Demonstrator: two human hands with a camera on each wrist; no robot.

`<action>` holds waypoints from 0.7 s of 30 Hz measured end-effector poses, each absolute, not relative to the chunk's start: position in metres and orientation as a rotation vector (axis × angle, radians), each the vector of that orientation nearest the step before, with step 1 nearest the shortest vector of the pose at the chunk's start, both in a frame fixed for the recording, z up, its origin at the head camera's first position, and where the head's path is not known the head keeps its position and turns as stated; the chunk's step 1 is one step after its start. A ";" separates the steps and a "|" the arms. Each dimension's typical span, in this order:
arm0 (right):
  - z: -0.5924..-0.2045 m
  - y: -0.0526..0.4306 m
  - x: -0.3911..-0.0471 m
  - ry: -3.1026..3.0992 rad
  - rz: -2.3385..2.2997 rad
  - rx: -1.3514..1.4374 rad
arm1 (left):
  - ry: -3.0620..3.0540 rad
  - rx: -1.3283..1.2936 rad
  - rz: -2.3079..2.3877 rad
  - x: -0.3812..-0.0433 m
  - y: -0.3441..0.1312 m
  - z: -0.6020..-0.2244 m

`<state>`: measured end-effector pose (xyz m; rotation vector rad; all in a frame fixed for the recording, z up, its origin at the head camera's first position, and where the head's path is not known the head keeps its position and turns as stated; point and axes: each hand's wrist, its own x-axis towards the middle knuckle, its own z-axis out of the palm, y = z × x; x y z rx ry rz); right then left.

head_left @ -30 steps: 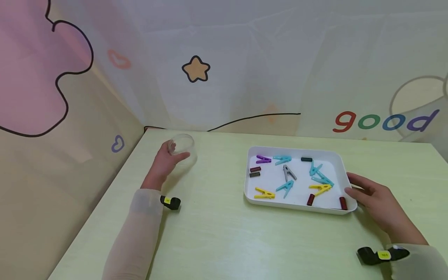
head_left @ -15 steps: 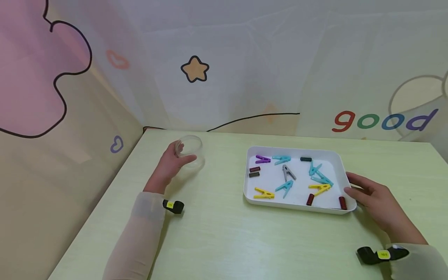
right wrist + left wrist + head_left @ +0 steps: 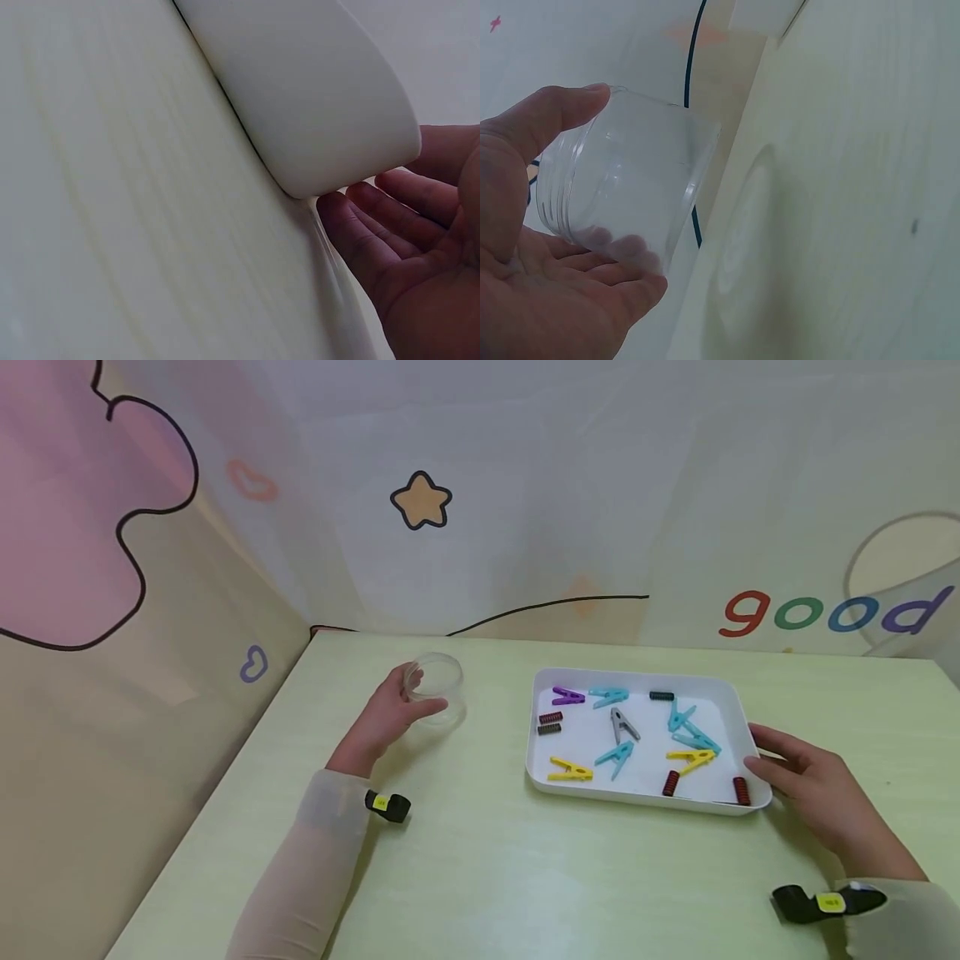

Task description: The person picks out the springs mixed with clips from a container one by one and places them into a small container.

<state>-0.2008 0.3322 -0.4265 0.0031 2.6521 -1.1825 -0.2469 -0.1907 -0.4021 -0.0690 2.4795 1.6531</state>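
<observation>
Fingers of the left hand [image 3: 382, 720] are curling round a clear jar [image 3: 435, 687], holding it near the table's [image 3: 480, 877] far left corner
Right hand [image 3: 813, 789] fingers are lying relaxed, touching the white tray's [image 3: 637, 800] right edge

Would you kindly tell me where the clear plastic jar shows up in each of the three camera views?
Head: clear jar left of centre, held by the left hand, left of the white tray.
Left wrist: jar fills the left side, gripped between thumb and fingers.
Right wrist: not in it.
Shared landmark: the pale green table.
</observation>
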 end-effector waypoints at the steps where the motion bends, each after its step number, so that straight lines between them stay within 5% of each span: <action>1: -0.427 0.333 -0.201 2.655 -1.181 -0.005 | 2.479 -0.068 1.645 -0.247 -0.189 -0.403; 21: -0.428 0.333 -0.200 2.668 -1.205 -0.026 | 2.415 -0.004 1.630 -0.243 -0.171 -0.402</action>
